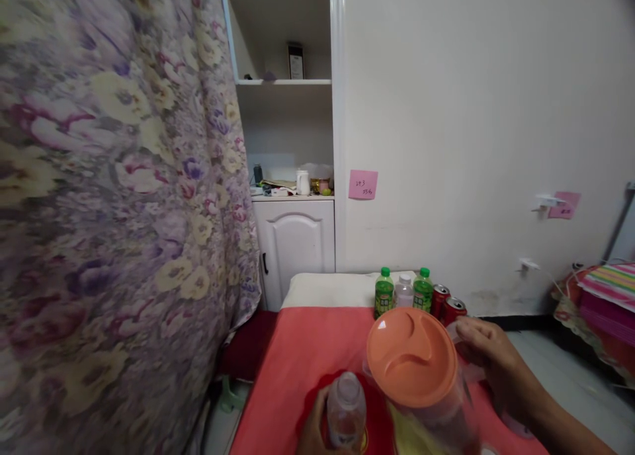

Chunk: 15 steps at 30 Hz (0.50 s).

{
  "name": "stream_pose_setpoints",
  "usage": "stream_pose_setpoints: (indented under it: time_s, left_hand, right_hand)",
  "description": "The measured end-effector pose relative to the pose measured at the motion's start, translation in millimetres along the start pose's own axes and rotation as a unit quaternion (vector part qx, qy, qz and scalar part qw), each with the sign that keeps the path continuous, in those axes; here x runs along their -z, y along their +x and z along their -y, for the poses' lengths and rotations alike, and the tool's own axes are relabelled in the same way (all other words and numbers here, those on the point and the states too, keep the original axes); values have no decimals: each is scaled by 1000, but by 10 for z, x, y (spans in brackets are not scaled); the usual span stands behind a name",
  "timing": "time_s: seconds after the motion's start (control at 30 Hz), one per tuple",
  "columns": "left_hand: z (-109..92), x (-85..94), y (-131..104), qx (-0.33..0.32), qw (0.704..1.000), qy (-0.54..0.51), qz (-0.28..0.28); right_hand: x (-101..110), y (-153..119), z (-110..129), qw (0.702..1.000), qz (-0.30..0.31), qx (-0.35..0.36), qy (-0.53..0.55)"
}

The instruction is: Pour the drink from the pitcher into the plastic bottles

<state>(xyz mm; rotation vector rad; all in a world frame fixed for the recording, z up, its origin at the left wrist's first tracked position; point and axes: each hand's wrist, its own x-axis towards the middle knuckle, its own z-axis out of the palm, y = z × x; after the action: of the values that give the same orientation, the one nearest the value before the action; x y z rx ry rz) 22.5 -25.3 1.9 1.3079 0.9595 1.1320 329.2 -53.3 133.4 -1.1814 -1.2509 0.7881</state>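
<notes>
My right hand (496,366) grips the handle side of a clear plastic pitcher (436,422) with an orange lid (411,356), held above a red-covered table (307,356). Yellow liquid shows low in the pitcher. My left hand (315,428) wraps around a small clear bottle (346,409) with no cap on it, standing just left of the pitcher at the bottom edge of the view. At the table's far end stand two green-capped bottles (383,293), a pale bottle (403,291) and two red cans (446,304).
A floral curtain (114,197) fills the left side. A white shelf unit with a cabinet door (294,240) stands behind, with a cup and clutter on its counter. A pink note (362,184) sticks to the wall. Striped bedding (610,289) lies at right.
</notes>
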Motion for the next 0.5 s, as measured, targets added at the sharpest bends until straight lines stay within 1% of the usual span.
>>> stream_pose_setpoints:
  time_s: [0.03,0.1,0.2,0.27,0.3,0.43,0.5]
  left_hand:
    - [-28,-26,-9,1,1000,-6,0]
    - [-82,-60,-25,1,1000,-12,-2]
    - [-147,-76,-39,-4,1000,-17,20]
    - [-172,-82,-48,-3,1000,-9,28]
    - [-181,-88,-54,0,1000,-2,26]
    - [-245,-135,-96,2,1000,25,-13]
    - [-301,-152,-121,0,1000,19,-8]
  right_hand:
    - [-23,6,54,1000,14,-5,-5]
    - [-67,15,153,999,24,-4,-25]
    - [-107,40,257,999,41,-2,-33]
    - [-115,69,299,997,66,-1,-33]
    - [-115,86,316,996,77,1,-36]
    - [-120,156,380,992,99,18,-73]
    - [-125,181,405,990,109,21,-92]
